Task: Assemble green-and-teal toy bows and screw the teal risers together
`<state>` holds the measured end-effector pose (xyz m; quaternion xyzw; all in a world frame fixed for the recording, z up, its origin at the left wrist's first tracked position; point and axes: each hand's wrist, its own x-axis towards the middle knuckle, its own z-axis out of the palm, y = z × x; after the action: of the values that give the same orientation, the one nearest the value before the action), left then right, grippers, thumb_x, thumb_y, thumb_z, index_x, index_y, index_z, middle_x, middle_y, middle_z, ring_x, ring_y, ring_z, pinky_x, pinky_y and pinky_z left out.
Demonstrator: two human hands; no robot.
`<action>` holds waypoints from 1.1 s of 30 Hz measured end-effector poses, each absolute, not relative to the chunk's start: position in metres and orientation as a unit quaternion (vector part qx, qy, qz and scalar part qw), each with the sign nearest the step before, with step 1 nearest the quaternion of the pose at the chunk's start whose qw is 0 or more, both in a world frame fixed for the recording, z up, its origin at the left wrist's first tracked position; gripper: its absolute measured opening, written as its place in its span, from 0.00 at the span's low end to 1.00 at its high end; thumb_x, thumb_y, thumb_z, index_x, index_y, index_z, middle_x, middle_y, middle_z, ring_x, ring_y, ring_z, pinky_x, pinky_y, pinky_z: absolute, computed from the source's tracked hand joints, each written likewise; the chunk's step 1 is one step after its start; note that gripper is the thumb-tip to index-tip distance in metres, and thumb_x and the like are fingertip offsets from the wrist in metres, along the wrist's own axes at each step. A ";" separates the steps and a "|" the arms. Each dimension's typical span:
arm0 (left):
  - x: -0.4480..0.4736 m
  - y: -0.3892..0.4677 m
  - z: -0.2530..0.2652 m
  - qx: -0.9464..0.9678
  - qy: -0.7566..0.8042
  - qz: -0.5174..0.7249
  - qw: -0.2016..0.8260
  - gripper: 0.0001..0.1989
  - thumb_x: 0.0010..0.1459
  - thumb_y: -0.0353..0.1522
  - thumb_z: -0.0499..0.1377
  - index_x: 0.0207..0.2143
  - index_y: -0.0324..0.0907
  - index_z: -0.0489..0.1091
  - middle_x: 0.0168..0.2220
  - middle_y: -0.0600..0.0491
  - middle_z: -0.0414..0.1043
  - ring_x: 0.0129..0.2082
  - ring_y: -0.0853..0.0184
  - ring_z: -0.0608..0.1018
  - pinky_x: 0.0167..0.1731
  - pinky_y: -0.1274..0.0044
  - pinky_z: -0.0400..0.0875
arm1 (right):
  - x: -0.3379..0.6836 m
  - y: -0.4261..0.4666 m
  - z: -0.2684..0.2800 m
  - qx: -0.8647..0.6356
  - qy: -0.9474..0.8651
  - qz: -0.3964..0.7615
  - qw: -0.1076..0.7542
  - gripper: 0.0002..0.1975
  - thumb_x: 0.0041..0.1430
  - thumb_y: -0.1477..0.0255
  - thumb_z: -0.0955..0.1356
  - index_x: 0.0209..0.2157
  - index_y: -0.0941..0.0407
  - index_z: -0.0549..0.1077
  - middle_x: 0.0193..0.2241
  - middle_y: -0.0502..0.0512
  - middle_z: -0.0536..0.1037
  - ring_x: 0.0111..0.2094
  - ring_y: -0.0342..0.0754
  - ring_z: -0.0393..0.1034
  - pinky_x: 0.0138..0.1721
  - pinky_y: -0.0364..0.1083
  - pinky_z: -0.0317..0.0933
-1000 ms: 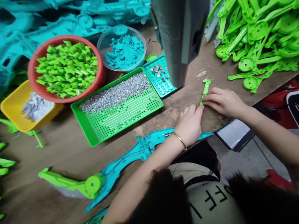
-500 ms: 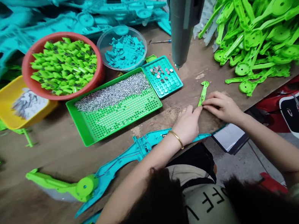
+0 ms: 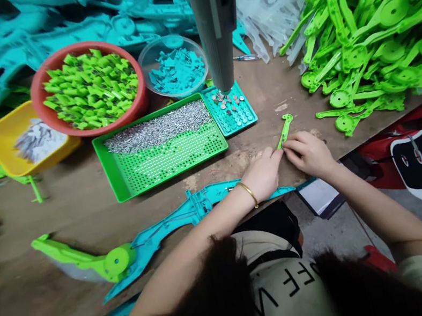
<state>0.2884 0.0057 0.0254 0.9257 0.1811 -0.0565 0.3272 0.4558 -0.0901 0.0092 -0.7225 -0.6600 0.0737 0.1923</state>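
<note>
A slim lime-green plastic arm piece [image 3: 285,129] points away from me over the wooden table, its near end between my fingers. My left hand [image 3: 263,173], with a gold bangle at the wrist, has its fingertips closed on that end. Beside it, my right hand [image 3: 308,153] pinches at the same spot; whether a smaller part is between its fingertips is hidden. Beneath my left wrist lies a long blue plastic bow-shaped body [image 3: 165,223] with thin wires along it. A green curved limb with a round hub [image 3: 115,262] is joined at its left end.
A grey electric screwdriver [image 3: 217,42] hangs above the teal tray of round batteries [image 3: 250,108]. Left of it are a green screw tray [image 3: 117,182], a red bowl [image 3: 37,96], a clear tub [image 3: 149,84] and a yellow bin [image 3: 2,154]. Green parts [image 3: 373,37] heap at right.
The hanging screwdriver has swung left, from beside the teal tray to over it. Both hands stay together at the green piece, with hardly any shift.
</note>
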 end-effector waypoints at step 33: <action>0.291 0.004 0.033 0.926 0.196 -0.083 0.312 0.22 0.58 0.24 0.52 0.56 0.36 0.62 0.48 0.42 0.66 0.48 0.56 0.73 0.51 0.65 0.68 | 0.486 -0.077 0.002 -0.675 -0.730 0.007 0.111 0.11 0.65 0.64 0.63 0.42 0.54 0.73 0.39 0.58 0.76 0.40 0.52 0.66 0.39 0.51 0.57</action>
<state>0.2907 0.0038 0.0329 0.9260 0.1962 -0.0830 0.3116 0.4860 -0.0774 0.0023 -0.6748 -0.7295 0.0073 0.1114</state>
